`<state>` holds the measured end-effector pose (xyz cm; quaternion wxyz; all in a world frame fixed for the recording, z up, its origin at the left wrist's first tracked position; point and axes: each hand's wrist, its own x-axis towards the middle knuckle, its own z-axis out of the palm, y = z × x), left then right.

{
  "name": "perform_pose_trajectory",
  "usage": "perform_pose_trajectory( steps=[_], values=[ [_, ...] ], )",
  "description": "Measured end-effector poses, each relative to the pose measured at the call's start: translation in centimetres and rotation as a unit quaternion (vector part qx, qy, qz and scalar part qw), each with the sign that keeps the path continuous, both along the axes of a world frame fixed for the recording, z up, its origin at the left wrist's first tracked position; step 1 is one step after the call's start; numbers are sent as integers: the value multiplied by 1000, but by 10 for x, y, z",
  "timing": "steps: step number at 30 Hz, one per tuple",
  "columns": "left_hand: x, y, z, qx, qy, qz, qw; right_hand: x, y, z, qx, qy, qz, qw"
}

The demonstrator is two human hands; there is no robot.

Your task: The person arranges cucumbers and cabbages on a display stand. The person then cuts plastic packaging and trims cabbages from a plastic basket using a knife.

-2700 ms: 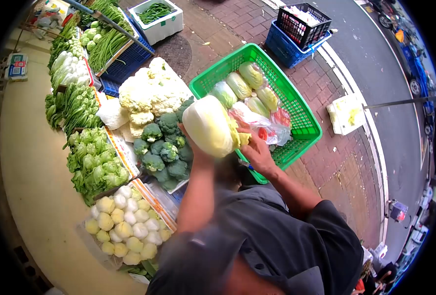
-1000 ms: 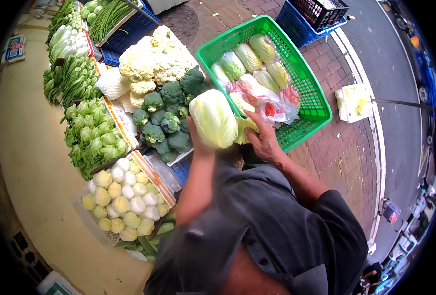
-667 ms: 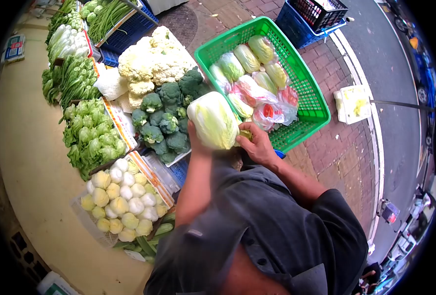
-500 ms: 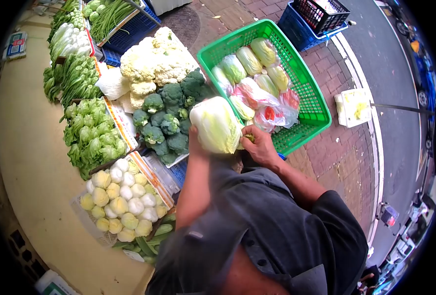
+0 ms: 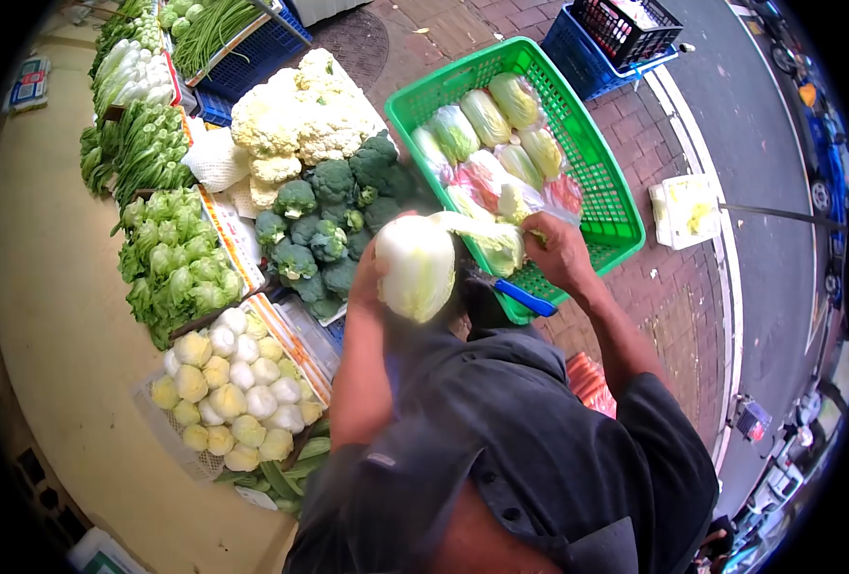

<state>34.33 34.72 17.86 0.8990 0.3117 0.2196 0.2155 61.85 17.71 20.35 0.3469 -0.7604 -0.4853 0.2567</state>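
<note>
My left hand (image 5: 367, 279) is wrapped round the side of a pale napa cabbage (image 5: 417, 271), held up in front of my chest. From the top of the head a cabbage leaf (image 5: 482, 228) stretches out to the right, bent outward. My right hand (image 5: 556, 251) has its fingers closed on the far part of that leaf, over the near side of the green crate (image 5: 613, 232). Inside the crate lie several wrapped napa cabbages (image 5: 487, 117) and clear plastic bags with red print. A blue handle-like object (image 5: 525, 298) rests at the crate's near edge.
Left of me are broccoli (image 5: 329, 239), cauliflower (image 5: 324, 105), leafy lettuce (image 5: 176, 263) and small white-yellow cabbages (image 5: 238, 383) on display. Blue and black crates (image 5: 602, 48) stand on the brick pavement. A white foam box (image 5: 685, 210) sits near the road; orange carrots (image 5: 589, 383) show beside me.
My right hand has moved right and slightly up, drawing a leaf out from the cabbage. The cabbage has tilted and shifted slightly down. The blue handle and carrots now show more.
</note>
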Motion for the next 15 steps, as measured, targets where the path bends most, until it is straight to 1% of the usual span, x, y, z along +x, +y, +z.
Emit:
perform_pose_trajectory(
  steps=[2,5,8,11,12,13,15],
  values=[
    [1,1,2,2,-12,-52,999,12,0,2,15,-21,2,1000],
    [5,-6,-1,-16,3,-88,996,21,-1,0,34,-37,-10,999],
    [12,-16,-3,-96,-38,-138,985,30,-4,-4,49,-45,-12,998],
    [19,-24,-4,-184,-14,-173,967,33,-13,-20,58,-33,-14,998],
    [17,-38,2,-210,9,-135,968,33,-16,-28,63,-27,-19,997],
    [18,-42,4,-206,28,-134,969,34,-21,-33,69,-22,-23,997],
    [18,-44,6,-195,65,-133,970,31,-31,-40,35,41,-74,996]
  ],
)
